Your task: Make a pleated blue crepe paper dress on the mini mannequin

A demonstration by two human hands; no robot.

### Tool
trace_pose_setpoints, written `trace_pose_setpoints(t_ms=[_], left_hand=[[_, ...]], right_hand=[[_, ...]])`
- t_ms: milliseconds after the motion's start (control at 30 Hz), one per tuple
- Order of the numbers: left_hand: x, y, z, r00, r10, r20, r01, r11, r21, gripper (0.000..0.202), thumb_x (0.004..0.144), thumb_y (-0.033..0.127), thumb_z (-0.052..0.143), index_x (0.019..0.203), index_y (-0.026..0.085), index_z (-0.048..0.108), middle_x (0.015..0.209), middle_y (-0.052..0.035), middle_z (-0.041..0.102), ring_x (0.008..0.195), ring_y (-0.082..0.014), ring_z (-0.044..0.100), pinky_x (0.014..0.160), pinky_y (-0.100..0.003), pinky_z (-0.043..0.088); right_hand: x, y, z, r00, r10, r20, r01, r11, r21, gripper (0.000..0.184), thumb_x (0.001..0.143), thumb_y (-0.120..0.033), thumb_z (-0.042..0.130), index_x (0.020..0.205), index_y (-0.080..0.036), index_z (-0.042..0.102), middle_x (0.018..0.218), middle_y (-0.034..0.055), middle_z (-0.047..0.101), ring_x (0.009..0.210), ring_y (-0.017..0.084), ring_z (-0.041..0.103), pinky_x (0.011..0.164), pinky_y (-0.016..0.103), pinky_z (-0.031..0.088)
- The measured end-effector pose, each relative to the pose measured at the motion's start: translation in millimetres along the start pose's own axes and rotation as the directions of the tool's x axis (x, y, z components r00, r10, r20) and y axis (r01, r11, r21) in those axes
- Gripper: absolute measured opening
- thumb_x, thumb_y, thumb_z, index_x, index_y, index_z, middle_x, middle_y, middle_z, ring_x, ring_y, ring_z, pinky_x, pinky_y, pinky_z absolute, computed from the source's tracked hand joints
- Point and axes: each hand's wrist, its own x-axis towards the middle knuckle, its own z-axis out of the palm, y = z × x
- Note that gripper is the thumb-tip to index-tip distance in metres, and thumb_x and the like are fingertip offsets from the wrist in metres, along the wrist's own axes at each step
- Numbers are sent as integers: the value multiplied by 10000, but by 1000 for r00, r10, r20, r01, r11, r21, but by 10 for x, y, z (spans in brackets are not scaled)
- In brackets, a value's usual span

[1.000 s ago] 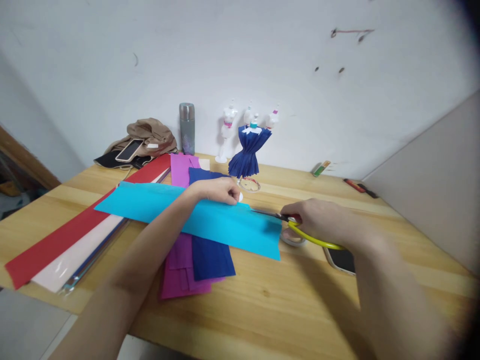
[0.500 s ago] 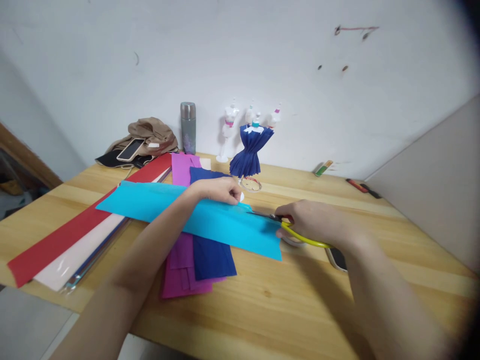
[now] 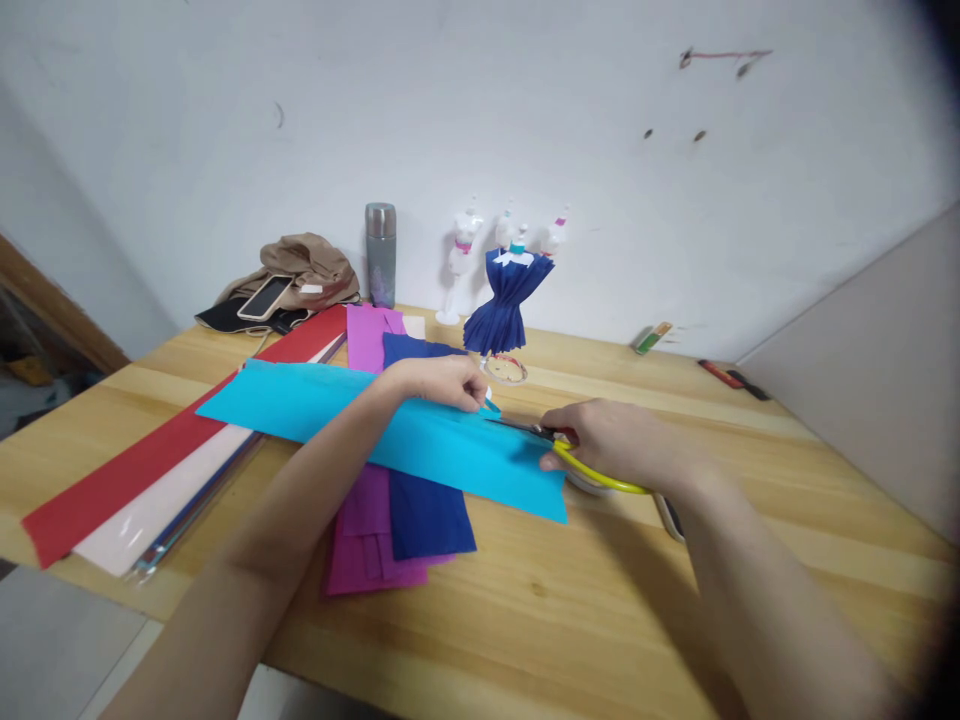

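A long cyan paper sheet (image 3: 337,420) lies across the wooden table (image 3: 570,600). My left hand (image 3: 442,380) pinches its far edge, fingers closed on the paper. My right hand (image 3: 615,440) grips yellow-handled scissors (image 3: 592,472); the blades reach left into the cyan sheet's far edge, just beside my left fingers. Under the cyan sheet lie a magenta sheet (image 3: 367,540) and a dark blue sheet (image 3: 427,515).
A red strip (image 3: 135,475) and pale sheets lie at the left. At the back stand a grey flask (image 3: 380,255), small white mannequins, one in a blue paper dress (image 3: 504,305), a tan cloth with a phone (image 3: 262,297), and a tape roll (image 3: 506,370).
My right hand has pushed the scissors leftward along the cyan sheet's far edge, closer to my left hand. The left hand has stayed in place.
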Motion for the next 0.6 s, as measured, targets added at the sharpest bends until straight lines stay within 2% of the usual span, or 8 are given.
trace_pose_setpoints(t_ms=[200, 400, 600], left_hand=[[-6, 14, -12, 1000, -12, 0, 12, 1000, 14, 80, 699, 128, 575, 709, 126, 654, 680, 8, 618, 665, -112, 540, 612, -216, 370], [-12, 21, -20, 1000, -12, 16, 13, 1000, -21, 73, 700, 128, 565, 713, 136, 636, 684, 9, 592, 669, -112, 527, 615, -223, 366], [-12, 18, -17, 1000, -16, 15, 15, 1000, 7, 75, 703, 138, 558, 701, 133, 633, 659, 18, 558, 644, -107, 500, 596, -232, 335]], right_hand=[[11, -5, -5, 1000, -2, 10, 2, 1000, 15, 327, 831, -455, 610, 1038, -235, 734, 848, 76, 754, 716, 233, 671, 557, 280, 332], [2, 27, 21, 999, -40, 2, 40, 997, 73, 271, 827, -423, 624, 1020, -265, 729, 730, 35, 722, 676, 213, 653, 554, 278, 331], [19, 16, 22, 1000, -18, 1, 18, 999, 49, 306, 837, -435, 620, 1056, -247, 723, 822, 55, 748, 732, 238, 667, 561, 286, 335]])
